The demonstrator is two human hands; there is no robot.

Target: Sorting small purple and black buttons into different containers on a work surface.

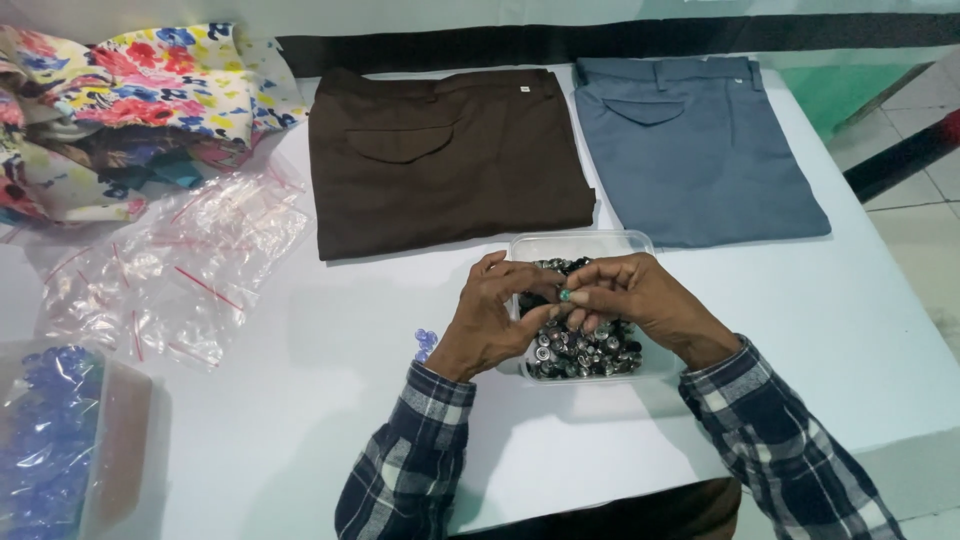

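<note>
Two hands meet over a clear plastic tub [640, 243] of small metal buttons [585, 352]; the left hand [490, 315] and right hand [640, 298] pinch one small round button [564, 295] between their narrowed fingertips, just above the heap, and it is too small to tell more than a greenish glint. The palms hide much of the tub's middle, and its near-left corner sits behind the left wrist. A few blue beads [425, 342] peep out just left of that wrist, partly covered. Beyond the fingers lie folded brown trousers [440, 160] and, to the right, folded grey-blue trousers [700, 150], both close to the tub's far rim. Far left of the fingers, crumpled clear bags [180, 260] spread out, floral cloth [130, 100] is cut off at the frame edge, and a box of blue pieces [50, 440] is cropped at the corner. Bare white table [320, 400] opens left and right of the sleeves; its right edge falls away well past the right hand.
</note>
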